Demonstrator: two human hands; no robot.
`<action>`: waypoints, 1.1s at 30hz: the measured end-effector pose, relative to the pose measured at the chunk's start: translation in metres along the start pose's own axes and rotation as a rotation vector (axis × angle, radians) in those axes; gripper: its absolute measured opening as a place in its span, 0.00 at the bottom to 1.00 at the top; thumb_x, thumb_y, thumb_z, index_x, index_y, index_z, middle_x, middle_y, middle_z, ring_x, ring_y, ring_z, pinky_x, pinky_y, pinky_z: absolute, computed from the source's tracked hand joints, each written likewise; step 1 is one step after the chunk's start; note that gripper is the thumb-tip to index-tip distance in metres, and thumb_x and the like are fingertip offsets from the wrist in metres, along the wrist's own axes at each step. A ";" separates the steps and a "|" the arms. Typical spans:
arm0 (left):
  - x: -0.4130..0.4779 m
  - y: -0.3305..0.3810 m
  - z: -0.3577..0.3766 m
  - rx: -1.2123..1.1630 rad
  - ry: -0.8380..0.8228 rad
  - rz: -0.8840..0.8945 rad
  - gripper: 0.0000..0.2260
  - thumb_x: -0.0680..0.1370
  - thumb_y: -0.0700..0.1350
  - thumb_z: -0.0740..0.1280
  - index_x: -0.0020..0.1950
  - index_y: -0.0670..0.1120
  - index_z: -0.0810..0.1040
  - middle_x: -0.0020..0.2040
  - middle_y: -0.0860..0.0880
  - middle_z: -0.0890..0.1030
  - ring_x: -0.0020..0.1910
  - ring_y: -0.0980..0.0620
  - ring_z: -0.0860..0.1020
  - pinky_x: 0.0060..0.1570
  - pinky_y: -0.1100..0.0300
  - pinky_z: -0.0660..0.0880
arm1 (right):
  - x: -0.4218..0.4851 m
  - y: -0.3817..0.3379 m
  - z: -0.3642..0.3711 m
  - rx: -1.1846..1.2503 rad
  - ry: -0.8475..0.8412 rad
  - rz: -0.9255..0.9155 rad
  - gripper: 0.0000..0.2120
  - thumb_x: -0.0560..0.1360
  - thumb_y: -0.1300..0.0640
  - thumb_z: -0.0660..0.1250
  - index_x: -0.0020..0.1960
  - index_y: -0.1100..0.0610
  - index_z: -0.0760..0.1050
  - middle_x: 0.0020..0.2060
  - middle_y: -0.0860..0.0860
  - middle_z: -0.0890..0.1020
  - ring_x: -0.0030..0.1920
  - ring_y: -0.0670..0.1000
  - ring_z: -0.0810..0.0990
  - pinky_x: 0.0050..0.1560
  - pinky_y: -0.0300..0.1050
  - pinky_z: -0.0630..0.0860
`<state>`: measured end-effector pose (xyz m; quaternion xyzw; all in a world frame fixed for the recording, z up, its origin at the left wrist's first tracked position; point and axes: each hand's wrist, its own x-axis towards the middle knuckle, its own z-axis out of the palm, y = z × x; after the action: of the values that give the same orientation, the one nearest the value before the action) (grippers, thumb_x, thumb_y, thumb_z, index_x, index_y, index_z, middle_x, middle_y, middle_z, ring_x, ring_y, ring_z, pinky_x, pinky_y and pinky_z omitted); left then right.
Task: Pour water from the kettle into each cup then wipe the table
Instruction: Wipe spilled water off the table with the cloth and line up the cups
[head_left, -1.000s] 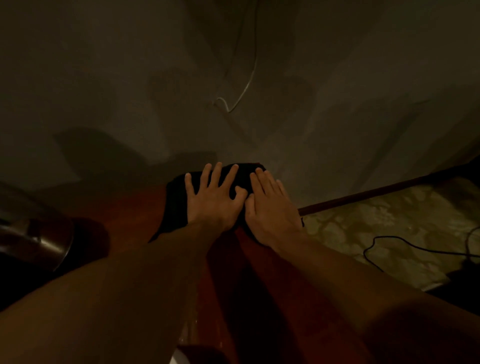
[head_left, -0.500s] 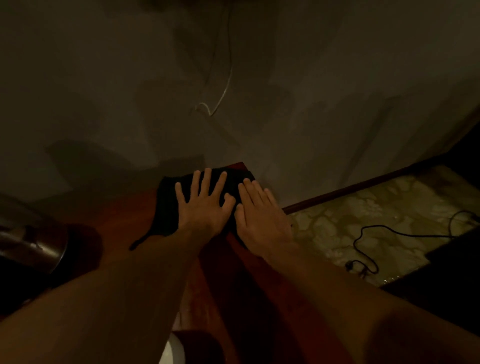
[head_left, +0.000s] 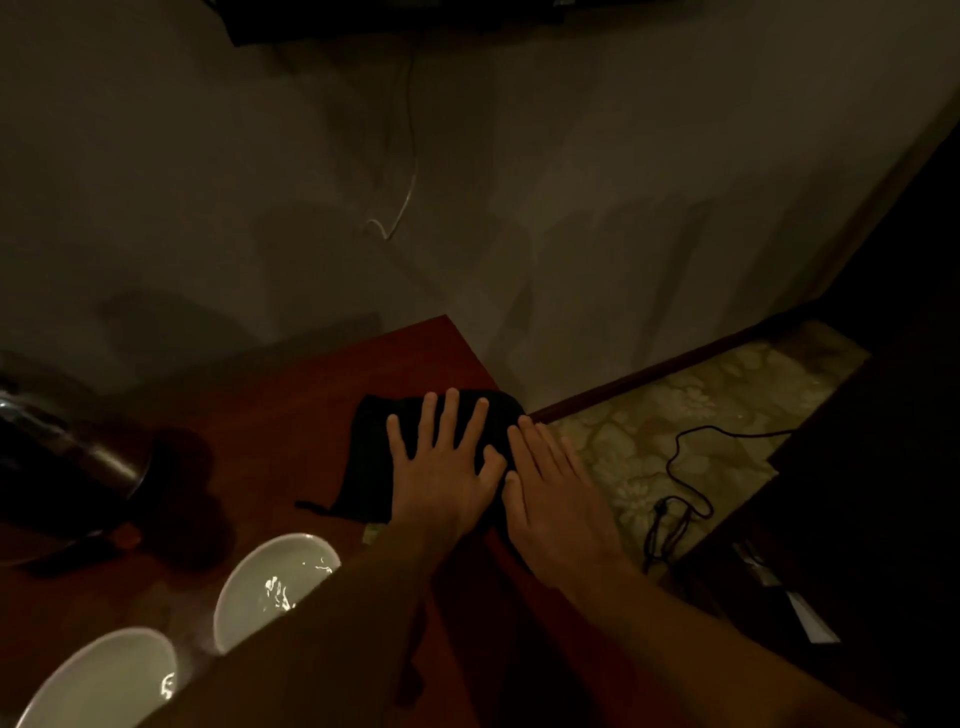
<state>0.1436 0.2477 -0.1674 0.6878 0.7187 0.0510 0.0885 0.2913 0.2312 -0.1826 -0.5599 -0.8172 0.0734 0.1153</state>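
Cloth (head_left: 371, 457), dark, lay flat at the worktop's (head_left: 291, 405) right edge, under both palms. Left hand (head_left: 441, 467): fingers straight, spread, pressing. Right hand (head_left: 550, 493): fingers straight, together, just beside. Open worktop stretched leftward toward the cups (head_left: 270, 577); left hand nearer.

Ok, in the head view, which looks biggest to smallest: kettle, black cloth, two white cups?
1. Kettle and black cloth: too close to rank; the frame edge cuts the kettle off.
2. Farther cup and nearer cup: alike, both partly hidden.
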 end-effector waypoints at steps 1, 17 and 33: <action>-0.013 0.006 0.002 -0.004 0.014 0.008 0.28 0.81 0.60 0.42 0.80 0.60 0.39 0.81 0.52 0.37 0.78 0.50 0.32 0.74 0.37 0.32 | -0.013 0.003 -0.001 -0.008 0.001 0.006 0.30 0.82 0.46 0.37 0.81 0.57 0.51 0.81 0.53 0.52 0.81 0.48 0.47 0.80 0.50 0.47; -0.139 0.037 0.032 -0.069 0.144 0.109 0.28 0.80 0.60 0.49 0.81 0.58 0.53 0.82 0.50 0.49 0.81 0.49 0.43 0.74 0.35 0.38 | -0.146 0.012 -0.025 -0.087 -0.070 0.050 0.33 0.80 0.39 0.33 0.82 0.52 0.45 0.82 0.47 0.46 0.80 0.43 0.41 0.79 0.45 0.41; -0.202 0.029 0.024 -0.085 0.041 0.091 0.27 0.81 0.63 0.44 0.81 0.61 0.48 0.82 0.53 0.43 0.80 0.51 0.38 0.73 0.38 0.32 | -0.184 0.005 -0.030 -0.103 -0.079 -0.069 0.29 0.85 0.43 0.45 0.82 0.54 0.49 0.82 0.49 0.50 0.81 0.47 0.47 0.78 0.45 0.44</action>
<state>0.1845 0.0463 -0.1738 0.7141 0.6856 0.0995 0.1008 0.3679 0.0612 -0.1744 -0.5333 -0.8426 0.0494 0.0567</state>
